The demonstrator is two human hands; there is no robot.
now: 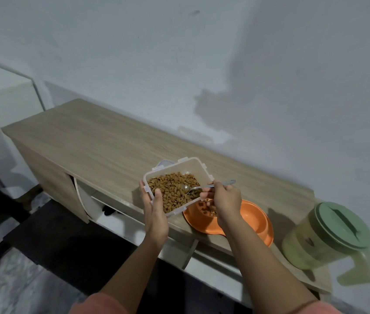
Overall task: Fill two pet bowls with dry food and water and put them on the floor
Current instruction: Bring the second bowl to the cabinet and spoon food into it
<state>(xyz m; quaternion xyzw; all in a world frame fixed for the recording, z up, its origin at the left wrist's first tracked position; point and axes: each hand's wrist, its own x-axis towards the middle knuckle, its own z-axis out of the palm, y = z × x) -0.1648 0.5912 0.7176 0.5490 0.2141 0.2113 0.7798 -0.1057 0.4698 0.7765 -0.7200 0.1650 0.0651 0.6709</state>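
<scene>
Your left hand (154, 214) grips the tilted food tub (176, 185) above the bench (93, 141) edge; tip it further and kibble (172, 189) could slide over the rim, missing the orange double bowl (247, 219) just beside it. Your right hand (223, 196) pinches the spoon (204, 186), its tip buried in the kibble, wrist bent over the bowl. The water jug (329, 236) stands well apart, at right.

The container (175, 177) in the left hand (154, 214) was clear plastic, its kibble (172, 189) golden brown. The spoon (202, 186) was silver. Under the right hand (224, 200) the double bowl (247, 220) was plain orange (brown kibble inside). Right of both hands, the jug (324, 234) was pale green, its lid darker.
</scene>
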